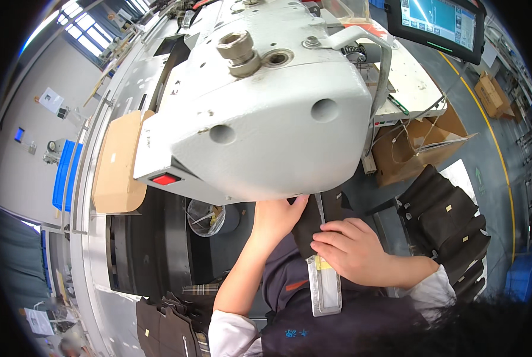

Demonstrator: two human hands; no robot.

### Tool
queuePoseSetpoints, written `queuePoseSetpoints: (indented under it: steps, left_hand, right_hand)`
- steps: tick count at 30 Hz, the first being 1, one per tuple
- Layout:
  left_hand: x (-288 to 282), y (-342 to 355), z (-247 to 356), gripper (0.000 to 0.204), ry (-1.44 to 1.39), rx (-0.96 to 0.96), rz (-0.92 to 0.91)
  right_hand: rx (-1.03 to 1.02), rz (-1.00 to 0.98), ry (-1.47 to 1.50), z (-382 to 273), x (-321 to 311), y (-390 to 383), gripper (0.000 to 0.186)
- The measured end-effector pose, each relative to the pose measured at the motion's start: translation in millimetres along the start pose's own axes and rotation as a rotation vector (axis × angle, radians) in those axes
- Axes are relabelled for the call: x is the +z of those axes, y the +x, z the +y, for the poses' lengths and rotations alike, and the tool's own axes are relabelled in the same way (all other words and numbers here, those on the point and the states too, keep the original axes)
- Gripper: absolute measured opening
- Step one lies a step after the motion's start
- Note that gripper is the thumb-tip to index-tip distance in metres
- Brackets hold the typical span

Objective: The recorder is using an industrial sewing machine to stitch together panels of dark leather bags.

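My left hand [278, 221] reaches in under the front of a large white sewing machine head [278, 131]. Its thumb lies along the edge of a dark piece of cloth [306, 233], and the machine hides the fingertips. From the right comes my right hand [356, 253], its bent fingers closed on the same cloth beside a thin pale strip or edge. Below the cloth, a narrow light-coloured metal or plastic plate [326, 294] with a yellow patch near its top sticks out toward my lap. The machine head covers the cloth's far end.
Stacked dark cloth pieces [447, 217] lie on the right; more dark pieces [168, 327] hang lower left. A lined waste bin [209, 219] stands under the machine. An open cardboard box [418, 149] sits behind right, below a screen [438, 24]. A red switch [165, 179] is on the machine.
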State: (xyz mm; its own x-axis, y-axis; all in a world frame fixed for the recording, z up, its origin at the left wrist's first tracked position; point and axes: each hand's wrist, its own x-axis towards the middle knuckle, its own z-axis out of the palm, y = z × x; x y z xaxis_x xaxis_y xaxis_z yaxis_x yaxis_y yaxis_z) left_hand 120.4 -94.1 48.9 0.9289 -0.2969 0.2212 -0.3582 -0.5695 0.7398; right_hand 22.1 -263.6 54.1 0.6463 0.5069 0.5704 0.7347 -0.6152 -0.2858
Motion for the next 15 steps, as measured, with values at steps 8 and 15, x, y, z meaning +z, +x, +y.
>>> queuePoseSetpoints:
  steps: [8,15]
  left_hand:
    - [7,5,-5,0.019,-0.037,0.049,0.017]
    - [16,-17,0,0.012,0.039,0.128,0.203]
  right_hand:
    - [-0.063,-0.059,0.049,9,9,-4,0.029]
    - [-0.099,-0.182,0.046,10,-1,4,0.032]
